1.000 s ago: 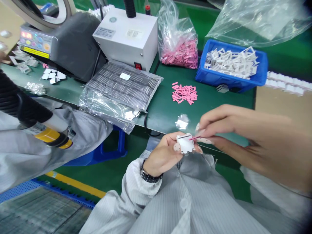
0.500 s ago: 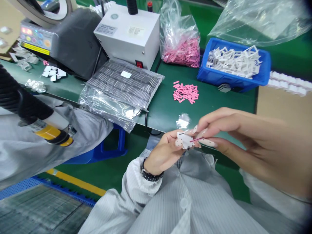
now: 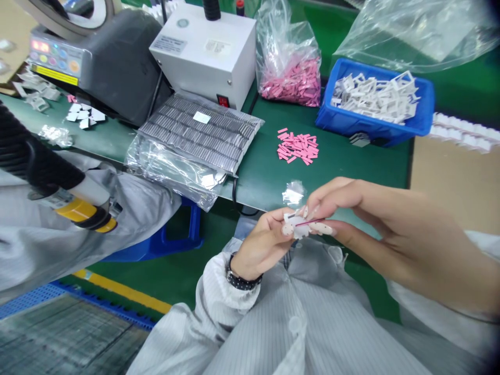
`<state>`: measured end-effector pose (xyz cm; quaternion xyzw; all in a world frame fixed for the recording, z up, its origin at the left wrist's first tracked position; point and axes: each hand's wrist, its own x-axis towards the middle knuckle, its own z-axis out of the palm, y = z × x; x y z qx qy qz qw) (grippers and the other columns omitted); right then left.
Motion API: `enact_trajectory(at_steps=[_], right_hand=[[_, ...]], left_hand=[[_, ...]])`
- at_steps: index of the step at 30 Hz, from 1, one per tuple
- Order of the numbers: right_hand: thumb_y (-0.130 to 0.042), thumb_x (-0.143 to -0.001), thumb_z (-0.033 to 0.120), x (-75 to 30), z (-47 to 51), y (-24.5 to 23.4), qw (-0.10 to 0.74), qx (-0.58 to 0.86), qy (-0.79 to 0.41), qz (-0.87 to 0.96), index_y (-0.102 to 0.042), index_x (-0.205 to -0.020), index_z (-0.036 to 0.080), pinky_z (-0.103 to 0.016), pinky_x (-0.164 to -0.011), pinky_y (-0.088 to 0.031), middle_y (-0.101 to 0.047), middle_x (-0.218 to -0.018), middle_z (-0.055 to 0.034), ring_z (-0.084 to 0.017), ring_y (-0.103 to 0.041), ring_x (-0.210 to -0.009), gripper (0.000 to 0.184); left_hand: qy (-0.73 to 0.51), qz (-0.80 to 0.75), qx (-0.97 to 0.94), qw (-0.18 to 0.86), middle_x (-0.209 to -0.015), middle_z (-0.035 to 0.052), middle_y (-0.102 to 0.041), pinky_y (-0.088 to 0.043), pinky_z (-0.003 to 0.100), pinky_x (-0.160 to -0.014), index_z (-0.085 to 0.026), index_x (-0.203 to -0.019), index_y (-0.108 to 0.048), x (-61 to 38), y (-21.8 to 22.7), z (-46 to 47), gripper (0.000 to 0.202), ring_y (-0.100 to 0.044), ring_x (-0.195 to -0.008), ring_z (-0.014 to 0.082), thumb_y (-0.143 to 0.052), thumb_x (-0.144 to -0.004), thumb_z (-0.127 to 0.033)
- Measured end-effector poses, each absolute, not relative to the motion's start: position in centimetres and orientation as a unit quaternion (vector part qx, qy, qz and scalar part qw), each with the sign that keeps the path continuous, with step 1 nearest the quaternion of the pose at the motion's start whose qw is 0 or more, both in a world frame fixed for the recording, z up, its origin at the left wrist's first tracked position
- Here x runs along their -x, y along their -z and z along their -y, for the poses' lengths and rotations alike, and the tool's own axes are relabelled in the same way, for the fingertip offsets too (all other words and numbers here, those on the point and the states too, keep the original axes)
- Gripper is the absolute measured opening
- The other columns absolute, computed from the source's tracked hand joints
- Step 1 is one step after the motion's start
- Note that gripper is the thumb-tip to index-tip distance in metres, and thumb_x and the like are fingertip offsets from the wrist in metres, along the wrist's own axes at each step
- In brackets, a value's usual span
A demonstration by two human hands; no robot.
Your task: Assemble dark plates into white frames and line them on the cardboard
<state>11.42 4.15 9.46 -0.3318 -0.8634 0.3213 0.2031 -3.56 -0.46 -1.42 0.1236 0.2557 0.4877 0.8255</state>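
Observation:
My left hand (image 3: pixel 260 247) pinches a small white square frame (image 3: pixel 294 225) just below the green table's front edge. The frame is tilted, so I see it nearly edge-on. My right hand (image 3: pixel 385 234) comes in from the right, its fingertips pinched on a thin pink strip (image 3: pixel 308 222) that lies against the frame's right side. A loose pile of pink strips (image 3: pixel 297 146) lies on the table behind my hands. A scrap of clear film (image 3: pixel 293 193) sits just above the frame.
A blue bin of white frames (image 3: pixel 377 101) stands at the back right, a bag of pink strips (image 3: pixel 291 78) beside a white control box (image 3: pixel 203 49). A bagged tray of metal parts (image 3: pixel 195 138) lies centre-left. A person's grey sleeve (image 3: pixel 70 219) is at the left.
The white frame has tilted from face-up to nearly edge-on and risen slightly. My right fingers have closed in, bringing the pink strip against the frame.

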Motion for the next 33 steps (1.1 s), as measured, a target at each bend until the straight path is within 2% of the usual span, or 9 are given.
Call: enact_trajectory(at_steps=[4,10,17,21,28,33], right_hand=[[-0.053,-0.091,0.024,-11.3,-4.5,-9.4,0.222,0.335,-0.344,0.848,-0.058,-0.09,0.022,-0.022,-0.062,-0.052,-0.069,-0.087,-0.0004,-0.012,-0.066,-0.075,0.006],[-0.055,-0.088,0.015,-12.1,-4.9,-8.8,0.22,0.351,-0.208,0.886,-0.063,-0.084,0.023,-0.024,-0.065,-0.052,-0.065,-0.087,-0.0028,-0.014,-0.065,-0.073,0.012],[-0.051,-0.089,0.011,-12.1,-4.8,-8.6,0.214,0.332,-0.156,0.905,-0.06,-0.084,0.024,-0.024,-0.069,-0.052,-0.064,-0.086,-0.0021,-0.015,-0.064,-0.076,0.017],[-0.05,-0.089,0.008,-11.9,-4.2,-8.6,0.21,0.319,-0.137,0.914,-0.059,-0.082,0.023,-0.025,-0.063,-0.048,-0.063,-0.084,-0.0026,-0.013,-0.059,-0.068,0.019],[-0.049,-0.088,0.005,-11.5,-3.4,-7.6,0.239,0.335,-0.156,0.898,-0.062,-0.087,0.022,-0.023,-0.054,-0.045,-0.064,-0.087,-0.0032,-0.012,-0.059,-0.07,0.022],[-0.053,-0.087,0.005,-11.5,-3.6,-7.1,0.255,0.339,-0.244,0.872,-0.07,-0.091,0.024,-0.022,-0.056,-0.045,-0.06,-0.084,-0.0025,-0.011,-0.059,-0.073,0.026]], left_hand=[[-0.5,-0.222,-0.12,0.829,-0.075,0.002,-0.066,-0.041,0.023,-0.07,-0.016,-0.08,-0.071,3.6,1.6,0.5,0.036,-0.058,-0.073,0.0117,-0.081,-0.062,-0.045],[-0.503,-0.192,-0.135,0.832,-0.08,0.0042,-0.069,-0.043,0.025,-0.074,-0.017,-0.088,-0.072,4.0,1.2,0.2,0.038,-0.062,-0.077,0.0138,-0.078,-0.065,-0.048],[-0.483,-0.209,-0.134,0.84,-0.08,0.0049,-0.068,-0.043,0.028,-0.079,-0.016,-0.087,-0.072,3.9,1.1,0.3,0.043,-0.062,-0.079,0.0151,-0.079,-0.062,-0.051],[-0.482,-0.191,-0.135,0.845,-0.082,0.0048,-0.069,-0.043,0.027,-0.08,-0.016,-0.089,-0.072,3.8,1.2,0.2,0.042,-0.061,-0.075,0.0133,-0.079,-0.064,-0.048],[-0.487,-0.186,-0.149,0.84,-0.074,0.0033,-0.067,-0.044,0.026,-0.078,-0.013,-0.085,-0.071,3.8,1.3,0.0,0.042,-0.06,-0.072,0.0128,-0.078,-0.064,-0.049],[-0.486,-0.168,-0.151,0.844,-0.074,0.0023,-0.067,-0.045,0.025,-0.076,-0.016,-0.086,-0.073,3.7,1.5,0.1,0.038,-0.059,-0.069,0.0119,-0.079,-0.064,-0.046]])
